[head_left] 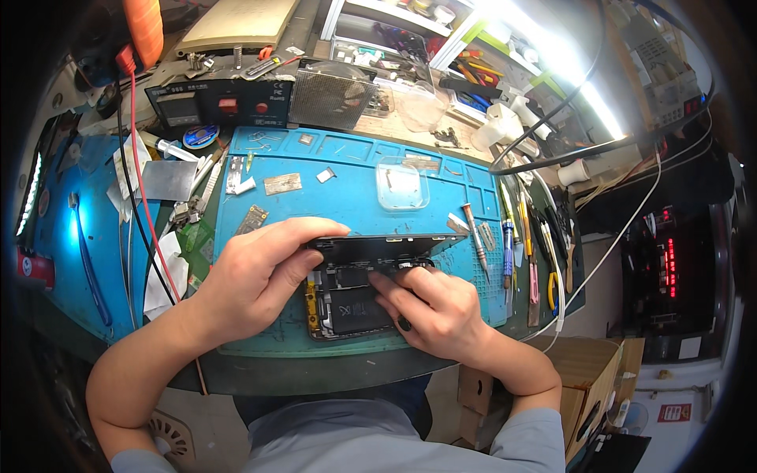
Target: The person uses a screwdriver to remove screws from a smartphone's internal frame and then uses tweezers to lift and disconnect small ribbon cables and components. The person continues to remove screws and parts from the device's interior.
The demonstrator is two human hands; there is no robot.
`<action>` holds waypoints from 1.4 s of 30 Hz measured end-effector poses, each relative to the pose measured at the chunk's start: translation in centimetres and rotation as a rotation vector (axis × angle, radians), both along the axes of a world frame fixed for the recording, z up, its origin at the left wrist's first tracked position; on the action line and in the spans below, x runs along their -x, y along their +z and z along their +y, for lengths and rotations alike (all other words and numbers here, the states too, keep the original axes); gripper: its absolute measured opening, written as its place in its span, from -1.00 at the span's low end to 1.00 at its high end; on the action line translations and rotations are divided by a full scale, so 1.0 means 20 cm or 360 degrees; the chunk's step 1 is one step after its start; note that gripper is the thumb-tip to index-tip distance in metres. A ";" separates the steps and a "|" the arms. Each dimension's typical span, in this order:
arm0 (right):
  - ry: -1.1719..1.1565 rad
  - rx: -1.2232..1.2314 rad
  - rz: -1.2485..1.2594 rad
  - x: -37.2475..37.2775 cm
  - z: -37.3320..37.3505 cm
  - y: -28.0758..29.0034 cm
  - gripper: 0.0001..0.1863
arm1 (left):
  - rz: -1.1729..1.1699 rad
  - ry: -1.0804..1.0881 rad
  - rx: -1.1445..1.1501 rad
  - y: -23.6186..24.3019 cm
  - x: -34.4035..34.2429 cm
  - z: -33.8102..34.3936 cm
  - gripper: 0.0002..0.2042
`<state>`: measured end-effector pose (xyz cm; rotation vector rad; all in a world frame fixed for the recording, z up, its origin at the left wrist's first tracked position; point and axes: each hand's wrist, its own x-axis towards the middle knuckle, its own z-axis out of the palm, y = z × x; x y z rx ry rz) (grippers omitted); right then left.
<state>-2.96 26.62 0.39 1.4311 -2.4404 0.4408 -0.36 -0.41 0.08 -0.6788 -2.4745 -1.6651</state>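
An opened phone (pixel 347 311) lies on the blue work mat (pixel 300 197), its black screen panel (pixel 378 247) raised along the far side. My left hand (pixel 268 276) pinches the left end of that panel between thumb and fingers, holding it up. My right hand (pixel 426 307) is curled over the right part of the phone body, fingertips among the dark inner parts below the panel; whatever those fingers grip is hidden. The battery and a yellowish strip at the body's left side show.
A clear plastic box (pixel 402 181) and small metal parts sit behind the phone. Screwdrivers (pixel 477 236), pliers and tweezers line the right. A black powered unit (pixel 217 102) stands at the back. Red and black cables (pixel 140 173) cross at left. Cardboard boxes (pixel 587 370) are below the bench's right end.
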 end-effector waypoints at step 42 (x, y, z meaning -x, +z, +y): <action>0.0453 0.0829 0.0002 0.51 0.25 0.00 -0.38 | 0.0199 -0.0147 0.0032 -0.01 0.00 0.01 -0.68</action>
